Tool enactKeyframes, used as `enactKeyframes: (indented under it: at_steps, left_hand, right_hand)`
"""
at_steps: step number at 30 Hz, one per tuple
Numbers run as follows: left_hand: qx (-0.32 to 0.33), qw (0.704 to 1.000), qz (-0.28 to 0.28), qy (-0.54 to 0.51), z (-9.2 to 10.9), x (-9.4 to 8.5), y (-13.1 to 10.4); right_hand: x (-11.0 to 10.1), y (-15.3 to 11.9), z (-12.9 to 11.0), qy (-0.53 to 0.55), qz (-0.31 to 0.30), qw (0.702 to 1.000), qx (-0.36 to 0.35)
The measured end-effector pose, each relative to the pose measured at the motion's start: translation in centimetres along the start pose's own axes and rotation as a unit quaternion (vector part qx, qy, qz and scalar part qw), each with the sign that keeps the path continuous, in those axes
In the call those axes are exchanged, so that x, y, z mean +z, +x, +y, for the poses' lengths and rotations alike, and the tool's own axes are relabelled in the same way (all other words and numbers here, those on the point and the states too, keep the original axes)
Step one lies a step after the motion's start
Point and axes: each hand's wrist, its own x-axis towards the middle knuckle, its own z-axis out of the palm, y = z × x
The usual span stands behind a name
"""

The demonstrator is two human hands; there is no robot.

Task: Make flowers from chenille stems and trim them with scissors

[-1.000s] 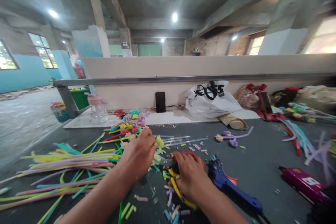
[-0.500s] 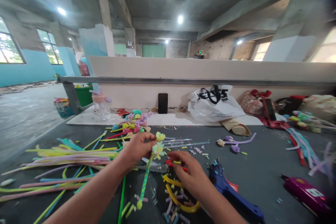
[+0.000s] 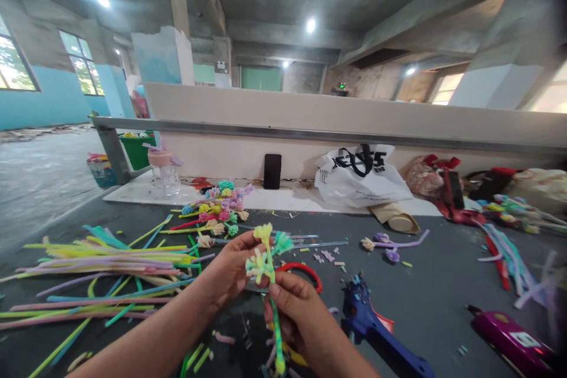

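A pipe-cleaner flower with yellow and mint-green petals on a twisted green-yellow stem is held up between my two hands. My left hand pinches it near its blossoms. The fingers of my right hand are closed round the stem just below the petals, and the stem's lower end sticks out beneath them. Behind my right hand lie scissors with a red handle, partly covered. Under that hand a yellow handle shows among cut bits. To its right rests a blue glue gun.
Loose pipe cleaners spread over the dark table at left. Finished pipe-cleaner flowers lie in a pile behind my left hand. A phone leans on the back panel, beside a white bag. A purple tool sits far right.
My right hand has moved from the scissors and yellow handle up to the flower and grips its stem. The stem now slants the other way, its lower end further right.
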Motion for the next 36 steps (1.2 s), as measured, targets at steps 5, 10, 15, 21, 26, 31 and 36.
enactKeyframes:
  at_steps: [5,10,15,21,26,31,36]
  left_hand:
    - [0.010,0.999,-0.033,-0.004,1.2,-1.3,0.5]
    - [0.064,0.996,0.009,0.062,1.1,-2.5,1.3]
    - [0.050,0.997,-0.006,0.057,1.1,-3.0,1.5]
    - [0.013,0.999,-0.032,0.033,1.5,-3.3,1.5]
    - [0.011,0.999,0.003,0.030,1.3,-3.6,1.8]
    - [0.057,0.994,0.085,0.033,0.7,-4.5,2.6]
    - [0.076,0.988,0.116,0.067,-0.4,-4.7,2.6]
  right_hand:
    - [-0.6,0.5,-0.1,-0.108,0.065,0.992,-0.012]
    - [-0.5,0.8,0.2,-0.191,0.074,0.979,-0.002]
    - [-1.2,1.2,0.5,-0.208,0.065,0.976,-0.016]
    - [-1.5,1.1,0.4,-0.219,0.080,0.971,-0.044]
    - [-1.4,1.2,0.4,-0.245,0.079,0.964,-0.065]
    - [-1.7,1.4,0.2,-0.288,0.114,0.945,-0.109]
    - [-2.1,1.5,0.0,-0.291,0.178,0.929,-0.142]
